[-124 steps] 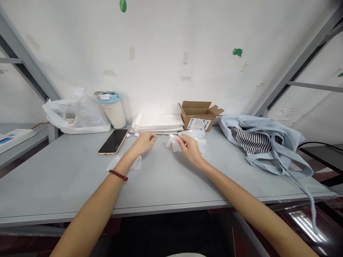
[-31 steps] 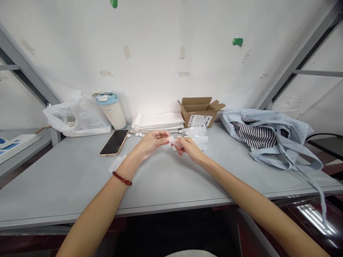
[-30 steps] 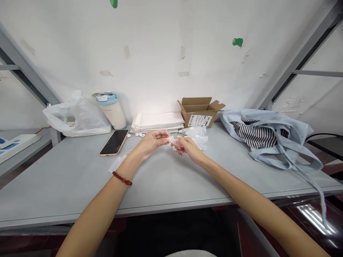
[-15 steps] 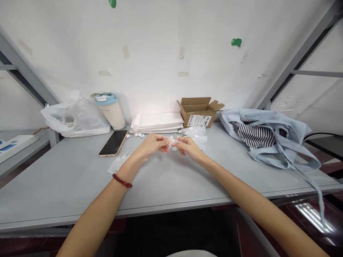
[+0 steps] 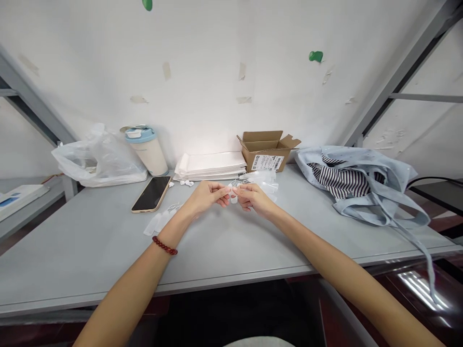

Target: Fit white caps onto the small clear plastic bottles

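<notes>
Bare table lies open between my hands and its front edge, with the paper stack bounding the far side. My left hand and right hand pinch a small translucent piece between them, nearer together than in the earliest view.

The small vials looked like smooth, translucent plastic; the carton, matt brown cardboard; the paper stack, matt white. The smartphone had a glossy screen, the tote bag was creased cloth, the desktop smooth with a dull sheen.
</notes>
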`<state>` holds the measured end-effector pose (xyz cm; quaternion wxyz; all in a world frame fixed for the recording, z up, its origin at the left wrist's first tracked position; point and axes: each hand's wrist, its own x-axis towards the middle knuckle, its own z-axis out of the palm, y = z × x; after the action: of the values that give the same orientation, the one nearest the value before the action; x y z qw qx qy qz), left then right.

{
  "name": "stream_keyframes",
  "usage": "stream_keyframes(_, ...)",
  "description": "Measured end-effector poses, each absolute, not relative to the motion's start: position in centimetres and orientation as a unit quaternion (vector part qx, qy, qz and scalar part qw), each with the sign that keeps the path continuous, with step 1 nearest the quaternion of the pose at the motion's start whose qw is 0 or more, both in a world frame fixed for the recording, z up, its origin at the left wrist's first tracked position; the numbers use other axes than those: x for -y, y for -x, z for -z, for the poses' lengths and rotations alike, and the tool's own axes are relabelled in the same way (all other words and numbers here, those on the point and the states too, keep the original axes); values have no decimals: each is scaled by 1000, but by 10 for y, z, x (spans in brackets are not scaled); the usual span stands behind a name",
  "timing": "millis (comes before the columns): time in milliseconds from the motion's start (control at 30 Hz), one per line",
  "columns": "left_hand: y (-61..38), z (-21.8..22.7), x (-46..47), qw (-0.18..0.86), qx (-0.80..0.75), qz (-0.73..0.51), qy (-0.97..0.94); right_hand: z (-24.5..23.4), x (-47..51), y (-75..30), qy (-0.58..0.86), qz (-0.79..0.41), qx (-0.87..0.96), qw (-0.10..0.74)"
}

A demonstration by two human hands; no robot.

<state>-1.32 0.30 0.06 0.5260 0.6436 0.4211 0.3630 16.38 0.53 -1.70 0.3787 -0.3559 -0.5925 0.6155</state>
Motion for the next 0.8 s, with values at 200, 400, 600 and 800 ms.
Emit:
stream_keyframes(200, 13, 2, -6, 498, -378, -391, -675, 17, -4, -163, 337, -675, 548, 361)
stream_keyframes(400, 14, 5, -8, 477, -365, -392, -697, 19, -6, -164, 330, -695, 532, 353)
stream_keyframes(600, 16, 1, -7, 465, -374, -359, -717, 17, -5, -165, 337, -630, 601, 357)
stream_keyframes(800, 18, 3, -8, 487, -417, -330, -693, 15, -2, -166, 368, -398, 752, 376)
